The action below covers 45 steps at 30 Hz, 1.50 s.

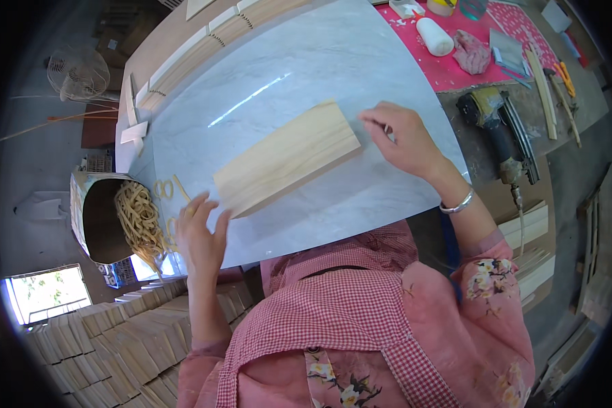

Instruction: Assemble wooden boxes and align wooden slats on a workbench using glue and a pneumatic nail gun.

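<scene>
In the head view, the wood block (289, 156) lay neat on the counter (360, 204), loose bands (181, 188) nearby but none seen around it, so it looked half done. The left hand (202, 238) was wide near one end; the right hand (404, 141) curled near the other, maybe empty, I couldn't tell.

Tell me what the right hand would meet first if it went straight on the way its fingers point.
The right hand would probably meet the near end of the pale wooden piece, though it might pass above it; depth is unclear.
</scene>
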{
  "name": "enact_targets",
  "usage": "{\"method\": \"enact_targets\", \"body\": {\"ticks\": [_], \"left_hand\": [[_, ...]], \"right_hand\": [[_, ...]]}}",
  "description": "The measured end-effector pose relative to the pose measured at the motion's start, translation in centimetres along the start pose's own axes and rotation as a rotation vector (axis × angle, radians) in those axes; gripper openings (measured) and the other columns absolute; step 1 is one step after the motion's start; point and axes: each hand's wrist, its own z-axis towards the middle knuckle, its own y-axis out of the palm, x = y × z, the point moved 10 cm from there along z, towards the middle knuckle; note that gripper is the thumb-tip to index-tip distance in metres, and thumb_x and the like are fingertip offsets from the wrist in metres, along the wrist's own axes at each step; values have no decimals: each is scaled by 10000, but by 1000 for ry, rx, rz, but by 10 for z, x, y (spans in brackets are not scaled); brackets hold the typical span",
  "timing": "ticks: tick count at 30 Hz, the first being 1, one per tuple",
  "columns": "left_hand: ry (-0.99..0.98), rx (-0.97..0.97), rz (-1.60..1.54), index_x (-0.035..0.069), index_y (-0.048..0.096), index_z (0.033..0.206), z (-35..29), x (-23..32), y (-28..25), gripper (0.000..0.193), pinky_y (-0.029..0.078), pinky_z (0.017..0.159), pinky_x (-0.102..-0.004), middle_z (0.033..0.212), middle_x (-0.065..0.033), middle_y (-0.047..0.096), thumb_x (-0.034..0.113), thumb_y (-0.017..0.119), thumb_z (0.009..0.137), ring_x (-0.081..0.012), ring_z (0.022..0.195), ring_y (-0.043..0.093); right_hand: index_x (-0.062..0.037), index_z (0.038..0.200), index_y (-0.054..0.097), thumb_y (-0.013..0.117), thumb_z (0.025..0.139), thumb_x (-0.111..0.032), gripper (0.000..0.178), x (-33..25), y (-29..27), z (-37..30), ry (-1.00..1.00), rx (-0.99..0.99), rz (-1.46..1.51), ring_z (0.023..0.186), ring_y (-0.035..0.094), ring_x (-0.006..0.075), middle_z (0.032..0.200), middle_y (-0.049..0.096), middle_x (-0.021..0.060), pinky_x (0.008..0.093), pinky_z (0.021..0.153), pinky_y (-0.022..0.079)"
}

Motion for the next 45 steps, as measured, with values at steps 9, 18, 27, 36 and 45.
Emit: {"method": "enact_targets", "body": {"ticks": [9,18,27,36,45], "left_hand": [[534,-13,-323,73,580,898,74,165,66,476,319,1127,-488,1463,-221,486,376,882,689,-392,1322,465],[510,-36,-509,82,524,830,82,166,84,481,348,1079,-461,1376,-205,545,309,888,612,-356,1191,512],[498,-33,-533,90,512,813,85,164,88,480,367,1058,-437,1353,-201,558,299,881,588,-347,1169,519],[438,-44,-517,93,510,803,78,165,88,472,390,1033,-428,1352,-184,570,277,883,580,-339,1160,524],[423,2,-527,98,512,812,68,162,89,455,400,1027,-427,1369,-160,574,267,876,599,-329,1182,521]], "right_hand": [[19,936,722,695,876,-80,118,23,25,36,195,288,56,670,590,194,847,656,86,309,626,491],[-20,820,698,689,848,-118,102,14,30,35,197,335,-86,671,599,264,784,611,95,368,626,504],[-32,833,675,680,838,-96,64,19,17,19,166,277,55,677,589,266,780,605,87,367,640,486],[-39,819,663,677,836,-71,39,-8,4,-31,121,96,-122,668,570,257,761,592,78,364,629,463],[-41,820,668,677,834,-50,19,-19,12,-29,5,-49,-255,662,560,251,762,594,66,351,624,454]]}}
